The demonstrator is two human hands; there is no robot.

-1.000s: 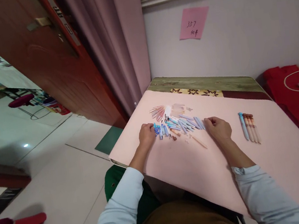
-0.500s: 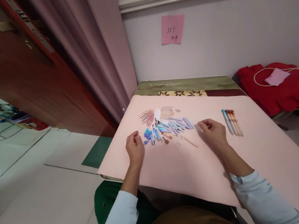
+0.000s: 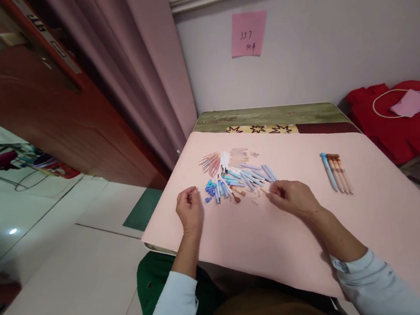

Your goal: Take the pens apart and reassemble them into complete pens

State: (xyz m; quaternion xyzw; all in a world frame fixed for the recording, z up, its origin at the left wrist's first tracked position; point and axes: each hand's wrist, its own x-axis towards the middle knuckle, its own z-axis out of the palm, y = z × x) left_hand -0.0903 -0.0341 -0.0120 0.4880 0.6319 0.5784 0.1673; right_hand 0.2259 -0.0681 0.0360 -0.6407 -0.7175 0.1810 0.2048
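My right hand (image 3: 294,198) is closed at the right edge of a pile of pen parts, its fingers on a slim beige pen barrel (image 3: 264,190) whose far end pokes out past the fingertips. To the left of the pile, my left hand (image 3: 189,210) hovers with thumb and forefinger pinched together; what is between them is too small to make out. Nearest to it lie small blue pieces (image 3: 209,188). The pile also holds blue barrels (image 3: 220,188), lilac barrels (image 3: 254,176), brown pieces (image 3: 238,195), pinkish thin tubes (image 3: 211,162) and white refills (image 3: 225,159).
On the right, one blue pen (image 3: 329,172) and several beige pens with brown tops (image 3: 340,173) lie side by side on the pink table cover (image 3: 246,246). A red cloth (image 3: 393,126) sits beyond the table. A wooden door (image 3: 83,118) and curtain (image 3: 156,55) flank the left.
My right hand has moved left and down onto the beige barrel, which lay loose before. My left hand keeps its pinch beside the pile. The view has shifted slightly.
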